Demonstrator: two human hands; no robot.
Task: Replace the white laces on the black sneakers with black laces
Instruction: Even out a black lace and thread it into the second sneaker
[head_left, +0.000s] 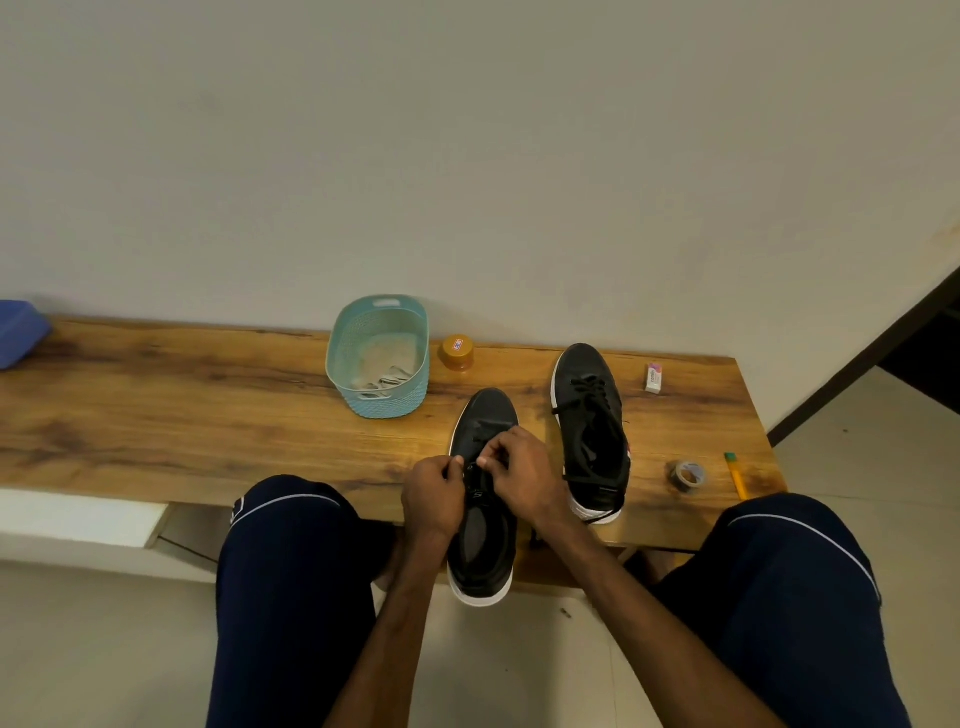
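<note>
Atop near sneaker (485, 413), fingers (496, 456) tight on lace (471, 472)

A brown wood-grain tabletop (208, 405) runs along a plain off-white wall (467, 156). At its back stands a teal perforated plastic basket (384, 405), with a small amber jar with an orange lid (456, 352) just beside it. Toward the right end lie a small white eraser packet (653, 377), a grey tape roll (688, 474) and, near it, a yellow pencil with a green end (736, 475). A blue plastic object (21, 332) sits at the far left edge.
</note>
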